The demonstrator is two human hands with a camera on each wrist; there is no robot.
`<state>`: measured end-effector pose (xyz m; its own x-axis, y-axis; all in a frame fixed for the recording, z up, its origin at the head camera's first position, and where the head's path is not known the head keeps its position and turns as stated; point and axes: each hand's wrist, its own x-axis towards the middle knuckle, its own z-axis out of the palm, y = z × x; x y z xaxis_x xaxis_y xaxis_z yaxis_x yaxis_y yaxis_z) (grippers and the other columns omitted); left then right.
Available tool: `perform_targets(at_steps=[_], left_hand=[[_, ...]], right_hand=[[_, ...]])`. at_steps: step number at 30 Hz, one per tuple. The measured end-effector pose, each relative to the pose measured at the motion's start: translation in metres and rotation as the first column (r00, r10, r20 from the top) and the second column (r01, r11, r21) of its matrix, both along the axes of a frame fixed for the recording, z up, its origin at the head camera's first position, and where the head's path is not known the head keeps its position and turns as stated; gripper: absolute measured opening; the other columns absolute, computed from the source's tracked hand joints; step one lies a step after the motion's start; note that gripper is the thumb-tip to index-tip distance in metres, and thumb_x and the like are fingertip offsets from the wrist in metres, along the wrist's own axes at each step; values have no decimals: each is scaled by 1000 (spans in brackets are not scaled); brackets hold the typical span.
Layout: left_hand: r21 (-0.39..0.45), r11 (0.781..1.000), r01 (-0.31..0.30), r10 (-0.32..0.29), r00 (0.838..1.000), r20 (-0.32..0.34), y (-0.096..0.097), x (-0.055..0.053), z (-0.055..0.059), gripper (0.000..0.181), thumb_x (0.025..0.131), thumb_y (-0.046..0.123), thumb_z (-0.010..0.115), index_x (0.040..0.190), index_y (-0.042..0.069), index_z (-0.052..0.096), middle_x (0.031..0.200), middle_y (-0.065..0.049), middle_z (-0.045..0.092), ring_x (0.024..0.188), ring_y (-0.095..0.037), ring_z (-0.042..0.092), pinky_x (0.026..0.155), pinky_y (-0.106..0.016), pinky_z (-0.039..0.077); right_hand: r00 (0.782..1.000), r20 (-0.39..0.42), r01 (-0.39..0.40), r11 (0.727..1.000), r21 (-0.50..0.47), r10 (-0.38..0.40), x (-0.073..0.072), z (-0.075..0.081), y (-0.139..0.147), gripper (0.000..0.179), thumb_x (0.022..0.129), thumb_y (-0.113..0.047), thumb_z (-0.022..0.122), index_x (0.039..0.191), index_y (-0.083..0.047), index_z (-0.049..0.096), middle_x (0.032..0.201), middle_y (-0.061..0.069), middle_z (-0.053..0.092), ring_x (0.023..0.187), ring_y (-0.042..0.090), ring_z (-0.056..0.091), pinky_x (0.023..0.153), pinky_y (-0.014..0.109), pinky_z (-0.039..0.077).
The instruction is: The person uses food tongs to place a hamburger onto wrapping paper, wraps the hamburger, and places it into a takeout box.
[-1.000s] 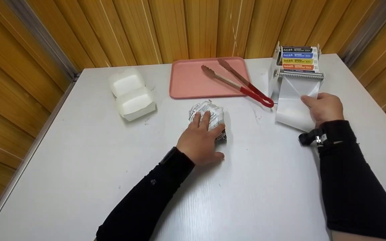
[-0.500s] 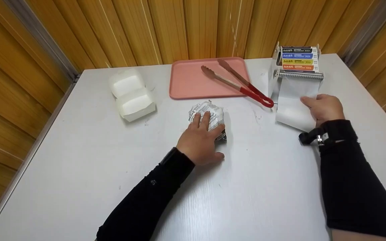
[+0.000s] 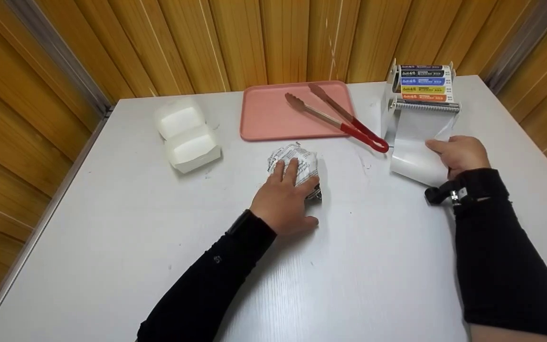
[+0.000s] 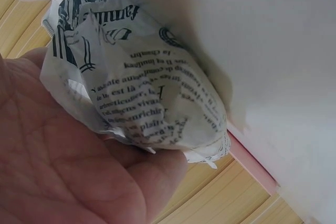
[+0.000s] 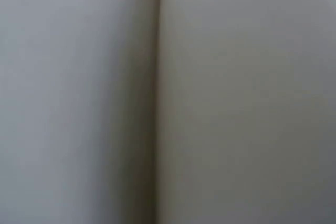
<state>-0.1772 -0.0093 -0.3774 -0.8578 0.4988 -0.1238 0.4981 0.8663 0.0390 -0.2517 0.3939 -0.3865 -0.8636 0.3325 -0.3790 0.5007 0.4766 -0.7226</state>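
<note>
A bundle wrapped in crumpled printed paper (image 3: 299, 159) lies mid-table. My left hand (image 3: 280, 204) rests on its near side with the fingers spread, and the left wrist view shows the bundle's printed wrapping (image 4: 152, 87) beside my palm. At the right, my right hand (image 3: 463, 154) pinches the edge of a smooth white strip (image 3: 416, 147) between thumb and fingers. That strip comes down from a dispenser (image 3: 450, 109) carrying a roll of coloured labels (image 3: 423, 81). In the right wrist view only blurred pale surfaces show.
A pink tray (image 3: 268, 114) sits by the back wall. Tongs with red handles (image 3: 361, 135) lie across it, their handle end near the dispenser. An opened white clamshell box (image 3: 190, 142) stands at the left. Wooden panels (image 3: 240, 42) border the table.
The coloured labels on the roll have shifted slightly downward, and a dark purple one shows at the top. My right hand has sunk a little with the strip. My left hand stays put.
</note>
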Motion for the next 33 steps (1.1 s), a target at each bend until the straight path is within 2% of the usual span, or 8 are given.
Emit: perform_targets(at_steps=[2, 5, 7, 15, 20, 25, 29, 33], left_hand=[[-4, 1000, 0, 0, 1000, -2, 0, 0, 0, 89, 90, 67, 68, 165, 33, 36, 174, -24, 19, 160, -48, 20, 127, -50, 33], [-8, 1000, 1, -1, 1000, -3, 1, 0, 0, 89, 90, 68, 68, 165, 33, 36, 174, -23, 19, 160, -48, 20, 127, -50, 33], [-10, 1000, 1, -1, 1000, -3, 1, 0, 0, 90, 90, 68, 68, 165, 33, 36, 174, -23, 19, 160, -49, 20, 127, -50, 33], [-14, 1000, -4, 4, 1000, 1, 1, 1, 1, 91, 89, 68, 69, 165, 32, 35, 175, -23, 17, 160, -49, 19, 127, -51, 33], [-25, 1000, 1, -1, 1000, -7, 1, 1, 0, 90, 90, 68, 69, 165, 32, 35, 174, -23, 18, 160, -49, 20, 127, -50, 34], [-23, 1000, -1, 1, 1000, -6, 1, 1, -1, 90, 90, 68, 69, 165, 32, 35, 174, -23, 19, 160, -49, 20, 127, -50, 35], [-19, 1000, -5, 4, 1000, -4, 1, 1, -1, 91, 89, 68, 69, 165, 32, 35, 175, -23, 18, 160, -49, 19, 126, -50, 35], [-16, 1000, -4, 4, 1000, -5, 1, 1, -1, 91, 89, 68, 69, 165, 32, 35, 175, -23, 18, 160, -49, 19, 126, -51, 35]], right_hand=[[1000, 8, -3, 1000, 4, 3, 0, 0, 0, 101, 99, -57, 60, 165, 4, 14, 172, 26, 17, 144, 38, 35, 100, 29, 49], [1000, 14, -26, 999, 31, 25, 0, 0, 2, 100, 100, -56, 60, 164, 6, 16, 170, 29, 22, 133, 38, 41, 78, 22, 51], [999, 18, -43, 998, 50, 43, 0, 0, 3, 100, 100, -57, 59, 163, 8, 16, 168, 31, 25, 128, 38, 43, 70, 20, 51], [994, 54, -96, 991, 88, 92, 0, 1, 6, 104, 99, -60, 57, 162, 10, 14, 168, 33, 22, 131, 42, 40, 74, 21, 47], [991, 57, -130, 982, 137, 123, -1, 1, 5, 98, 102, -56, 56, 160, 14, 19, 160, 35, 31, 123, 44, 45, 65, 23, 49], [993, 48, -113, 985, 127, 107, -1, 0, 4, 94, 102, -52, 58, 158, 15, 23, 154, 34, 35, 115, 41, 49, 63, 23, 49], [994, 44, -110, 985, 136, 105, -2, -1, 4, 88, 102, -51, 60, 152, 16, 35, 136, 33, 44, 94, 32, 55, 62, 26, 49], [993, 46, -110, 982, 152, 105, -4, -2, 5, 81, 100, -51, 62, 144, 15, 44, 117, 27, 50, 80, 25, 55, 61, 29, 49]])
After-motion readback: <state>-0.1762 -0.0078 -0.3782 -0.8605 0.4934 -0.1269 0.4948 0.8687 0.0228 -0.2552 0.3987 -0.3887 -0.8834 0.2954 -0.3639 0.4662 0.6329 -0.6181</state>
